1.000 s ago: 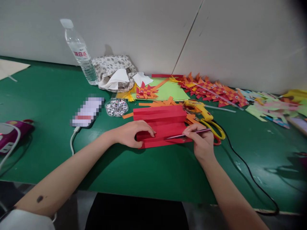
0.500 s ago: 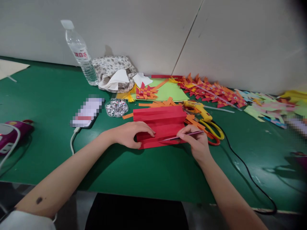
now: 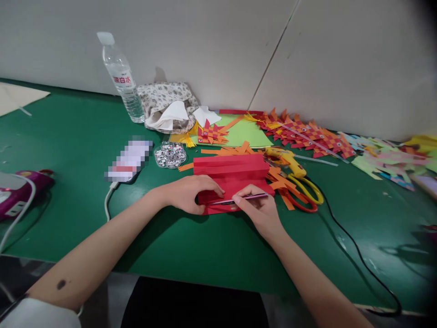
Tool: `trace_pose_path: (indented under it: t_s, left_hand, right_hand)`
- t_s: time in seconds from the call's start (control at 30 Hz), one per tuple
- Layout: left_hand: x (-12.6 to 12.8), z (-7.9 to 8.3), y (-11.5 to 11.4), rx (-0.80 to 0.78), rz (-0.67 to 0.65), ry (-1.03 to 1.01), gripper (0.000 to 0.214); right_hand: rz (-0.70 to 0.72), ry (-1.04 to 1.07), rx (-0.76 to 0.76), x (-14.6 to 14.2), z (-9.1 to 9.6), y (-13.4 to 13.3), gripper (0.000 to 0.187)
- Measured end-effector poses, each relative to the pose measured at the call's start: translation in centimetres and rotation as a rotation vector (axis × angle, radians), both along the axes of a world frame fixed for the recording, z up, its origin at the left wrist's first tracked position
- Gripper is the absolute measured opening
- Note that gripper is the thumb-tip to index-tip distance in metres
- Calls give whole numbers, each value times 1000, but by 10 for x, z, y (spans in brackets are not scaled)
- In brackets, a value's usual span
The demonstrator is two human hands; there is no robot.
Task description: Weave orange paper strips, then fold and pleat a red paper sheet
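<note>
A folded red paper sheet (image 3: 232,169) lies on the green table (image 3: 75,136) in front of me. My left hand (image 3: 189,193) presses down on its left near corner, fingers curled over the fold. My right hand (image 3: 256,209) pinches a thin dark blade or pen-like tool (image 3: 244,198) laid flat along the sheet's near fold, its tip pointing left toward my left hand.
Yellow and red scissors (image 3: 303,189), a yellow glue gun (image 3: 285,157) with a black cord, orange strips, woven paper fish (image 3: 307,134), a googly-eye dish (image 3: 170,155), a phone (image 3: 129,160), a water bottle (image 3: 123,77), a cloth pouch (image 3: 167,105) and a purple device (image 3: 23,189) surround the sheet.
My right hand has slid the tool leftward along the red sheet's near fold, closing the gap to my left hand, which stayed pressed in place. The view shifted slightly.
</note>
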State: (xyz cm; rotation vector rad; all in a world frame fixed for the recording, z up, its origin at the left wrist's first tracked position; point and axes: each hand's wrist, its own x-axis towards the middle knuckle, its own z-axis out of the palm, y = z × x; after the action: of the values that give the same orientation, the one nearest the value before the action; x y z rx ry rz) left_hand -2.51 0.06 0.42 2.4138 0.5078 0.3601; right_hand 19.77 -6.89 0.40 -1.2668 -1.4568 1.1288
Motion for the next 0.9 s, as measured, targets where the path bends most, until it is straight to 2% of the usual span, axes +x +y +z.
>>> trace_pose_path:
  t_s: [0.2, 0.53, 0.73, 0.9]
  left_hand:
    - [1, 0, 0, 7, 0, 3, 52]
    - [1, 0, 0, -18, -9, 4, 54]
    - [1, -2, -1, -10, -7, -20, 54]
    - [0, -4, 0, -4, -11, -13, 54]
  right_hand:
    - [0, 27, -18, 2, -3, -1, 21]
    - [-142, 22, 121, 21, -3, 3, 19]
    - [-83, 53, 78, 15, -4, 2, 23]
    - [-24, -10, 25, 9, -3, -1, 23]
